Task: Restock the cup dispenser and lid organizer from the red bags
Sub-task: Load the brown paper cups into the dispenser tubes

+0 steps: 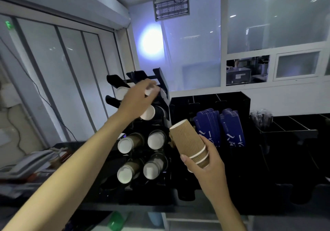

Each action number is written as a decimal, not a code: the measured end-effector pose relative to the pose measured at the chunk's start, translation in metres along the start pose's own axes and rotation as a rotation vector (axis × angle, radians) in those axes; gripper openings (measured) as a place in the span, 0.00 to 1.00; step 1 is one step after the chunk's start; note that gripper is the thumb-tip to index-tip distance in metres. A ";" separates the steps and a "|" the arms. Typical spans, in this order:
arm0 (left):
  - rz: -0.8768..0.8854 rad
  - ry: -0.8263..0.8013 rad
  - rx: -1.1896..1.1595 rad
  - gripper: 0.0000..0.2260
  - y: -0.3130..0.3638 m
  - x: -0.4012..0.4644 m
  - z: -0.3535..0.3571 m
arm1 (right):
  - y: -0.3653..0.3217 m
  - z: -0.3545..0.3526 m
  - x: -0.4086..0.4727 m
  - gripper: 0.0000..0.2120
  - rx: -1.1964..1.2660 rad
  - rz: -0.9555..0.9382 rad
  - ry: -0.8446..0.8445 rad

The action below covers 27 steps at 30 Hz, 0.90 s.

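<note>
While the left hand (137,98) curls its fingers round a small white paper cup (149,91) at the top of the black cup rack (163,86), the right hand (205,161) grips a short stack of brown ribbed paper cups (189,141), tilted, beside it. Blue sleeves (232,128) stand in the black organizer box (244,102) on the table (267,195).

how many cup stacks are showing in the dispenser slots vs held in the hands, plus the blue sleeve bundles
Cup stacks showing in the black dispenser: 6, e.g.
Cup stacks held in the right hand: 1, the brown ribbed stack
Cups at the left hand: 1
Blue sleeve bundles: 2
Total: 10
</note>
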<state>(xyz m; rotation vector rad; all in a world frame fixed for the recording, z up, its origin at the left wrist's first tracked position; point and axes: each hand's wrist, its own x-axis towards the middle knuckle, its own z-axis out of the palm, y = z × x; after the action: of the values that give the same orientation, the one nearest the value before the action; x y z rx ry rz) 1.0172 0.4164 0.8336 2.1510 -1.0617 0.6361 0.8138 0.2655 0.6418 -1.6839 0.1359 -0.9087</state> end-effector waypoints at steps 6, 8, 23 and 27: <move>0.007 -0.670 -0.206 0.21 0.056 -0.059 -0.010 | -0.031 0.010 -0.002 0.39 -0.020 -0.100 -0.048; 0.000 -0.643 -0.266 0.24 0.062 -0.069 -0.016 | -0.036 0.014 0.002 0.39 -0.018 -0.118 -0.065; 0.070 0.239 -0.046 0.30 -0.006 -0.030 -0.088 | -0.006 0.067 0.065 0.28 -0.028 -0.051 -0.210; 0.110 0.373 0.021 0.30 -0.021 -0.009 -0.077 | -0.004 0.085 0.083 0.34 -0.148 -0.102 -0.312</move>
<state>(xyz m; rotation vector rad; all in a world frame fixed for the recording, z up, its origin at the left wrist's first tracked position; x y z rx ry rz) 1.0190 0.4863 0.8723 1.8993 -0.9726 1.0560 0.9228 0.2888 0.6832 -1.9635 -0.0964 -0.7130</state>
